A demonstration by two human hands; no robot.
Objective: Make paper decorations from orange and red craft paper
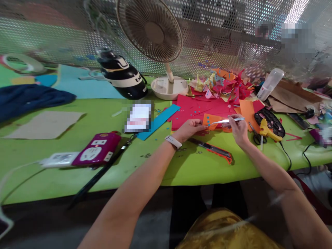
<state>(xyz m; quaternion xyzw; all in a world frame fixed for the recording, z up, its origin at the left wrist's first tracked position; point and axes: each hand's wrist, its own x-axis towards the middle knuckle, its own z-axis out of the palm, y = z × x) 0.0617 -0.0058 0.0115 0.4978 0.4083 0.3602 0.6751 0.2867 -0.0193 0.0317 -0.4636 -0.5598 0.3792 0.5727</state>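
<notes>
One dark bottle (126, 77), clear bottle (271, 82) (contents unclear), left hand (190, 129) pinching orange paper (207, 119), right hand (240, 131) closed on tweezers (223, 121)

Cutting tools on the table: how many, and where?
2. A utility knife lies between left hand and right hand, nearer the camera. Scissors lie just left of the yellow glue gun. More could be hidden under the paper pile.

an orange paper piece (205, 118), blue dots lined down its left part, sits over red paper (190, 112); slim silvery tweezers (223, 121), nearly level, reach across it, tips near the dots
</notes>
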